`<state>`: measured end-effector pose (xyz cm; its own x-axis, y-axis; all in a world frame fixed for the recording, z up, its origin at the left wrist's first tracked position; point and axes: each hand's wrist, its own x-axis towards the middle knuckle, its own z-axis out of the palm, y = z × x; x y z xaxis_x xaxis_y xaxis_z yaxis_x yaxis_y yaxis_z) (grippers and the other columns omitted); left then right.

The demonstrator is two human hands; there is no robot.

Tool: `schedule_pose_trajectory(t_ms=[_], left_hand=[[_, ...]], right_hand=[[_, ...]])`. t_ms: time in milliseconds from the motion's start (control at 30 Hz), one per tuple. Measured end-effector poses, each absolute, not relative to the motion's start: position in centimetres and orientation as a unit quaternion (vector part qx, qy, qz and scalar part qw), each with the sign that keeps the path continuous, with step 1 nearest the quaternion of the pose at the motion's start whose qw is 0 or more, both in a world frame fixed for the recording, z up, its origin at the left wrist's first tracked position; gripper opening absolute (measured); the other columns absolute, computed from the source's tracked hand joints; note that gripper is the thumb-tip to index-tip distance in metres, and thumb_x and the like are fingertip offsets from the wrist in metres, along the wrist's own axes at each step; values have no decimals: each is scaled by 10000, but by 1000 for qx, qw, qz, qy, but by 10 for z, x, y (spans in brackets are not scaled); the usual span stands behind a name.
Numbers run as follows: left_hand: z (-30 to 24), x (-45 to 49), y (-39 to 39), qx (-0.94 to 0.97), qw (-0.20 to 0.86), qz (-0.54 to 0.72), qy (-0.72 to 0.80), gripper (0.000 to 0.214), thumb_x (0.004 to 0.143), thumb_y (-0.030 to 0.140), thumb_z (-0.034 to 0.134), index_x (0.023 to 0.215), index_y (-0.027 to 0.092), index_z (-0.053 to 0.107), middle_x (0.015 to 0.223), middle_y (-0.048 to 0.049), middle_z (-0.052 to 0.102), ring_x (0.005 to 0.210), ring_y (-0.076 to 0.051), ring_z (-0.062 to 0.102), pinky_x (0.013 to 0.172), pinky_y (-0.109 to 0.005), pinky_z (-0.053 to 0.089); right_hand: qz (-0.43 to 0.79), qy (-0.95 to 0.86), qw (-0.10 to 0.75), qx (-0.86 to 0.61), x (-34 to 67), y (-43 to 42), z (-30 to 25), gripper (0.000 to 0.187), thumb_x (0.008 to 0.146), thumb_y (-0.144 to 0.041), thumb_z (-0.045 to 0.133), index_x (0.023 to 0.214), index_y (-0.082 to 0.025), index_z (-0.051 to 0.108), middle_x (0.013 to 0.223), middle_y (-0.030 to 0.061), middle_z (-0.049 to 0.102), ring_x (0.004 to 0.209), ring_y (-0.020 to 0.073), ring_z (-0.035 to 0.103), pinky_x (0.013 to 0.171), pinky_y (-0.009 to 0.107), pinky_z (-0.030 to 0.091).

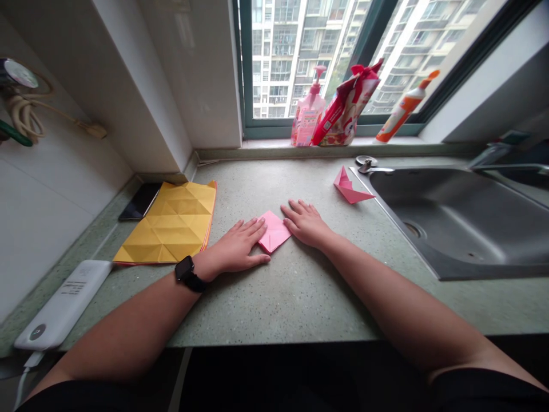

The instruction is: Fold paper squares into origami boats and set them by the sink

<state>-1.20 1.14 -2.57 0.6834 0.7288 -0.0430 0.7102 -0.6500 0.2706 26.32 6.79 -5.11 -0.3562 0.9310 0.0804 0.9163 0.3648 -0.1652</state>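
A folded square of pink paper (274,232) lies on the speckled green countertop (295,292), between my hands. My left hand (235,247) rests flat with its fingers spread, its fingertips at the paper's left edge. My right hand (305,223) lies flat just right of the paper, with its fingertips close to the upper corner. Neither hand holds anything. A black watch (187,273) sits on my left wrist. A pink paper boat shape (349,187) lies farther off to the right, and a sheet of creased yellow paper (169,224) lies to the left.
A black phone (140,201) lies beyond the yellow paper, and a white power bank (63,304) lies near the left edge. A steel sink (454,223) is set in at right. A pink soap dispenser (307,109), red bag (346,106) and orange bottle (405,109) stand on the windowsill.
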Motion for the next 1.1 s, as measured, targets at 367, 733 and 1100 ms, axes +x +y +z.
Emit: schedule_pose_trajectory(t_ms=[367,733,1100], left_hand=[[-20,-13,15,921,102,187,326,307,1072,254,631,1353,272,753,1418,-87,749,1318,-284,702,1147,-467,549],[-26,-14,15,899,125,242,341,246,997,177,729,1185,272,857,1299,-86,801,1172,-258,752,1055,-454,604],[-19,-11,13,900,140,237,337,243,1003,155,706,1134,284,865,1188,-46,835,1049,-229,766,978,-398,588]], right_hand=[[136,-888,275,-342,273,63,-41,288,1081,-296,596,1286,-304,799,1341,90,779,1258,264,713,1118,510,575],[212,-910,244,-259,273,51,-22,302,1044,-413,718,1305,-285,798,1126,87,795,998,232,738,874,394,596],[188,-923,234,-242,268,48,-28,242,1027,-200,650,1162,-271,838,1108,66,812,955,181,743,844,317,583]])
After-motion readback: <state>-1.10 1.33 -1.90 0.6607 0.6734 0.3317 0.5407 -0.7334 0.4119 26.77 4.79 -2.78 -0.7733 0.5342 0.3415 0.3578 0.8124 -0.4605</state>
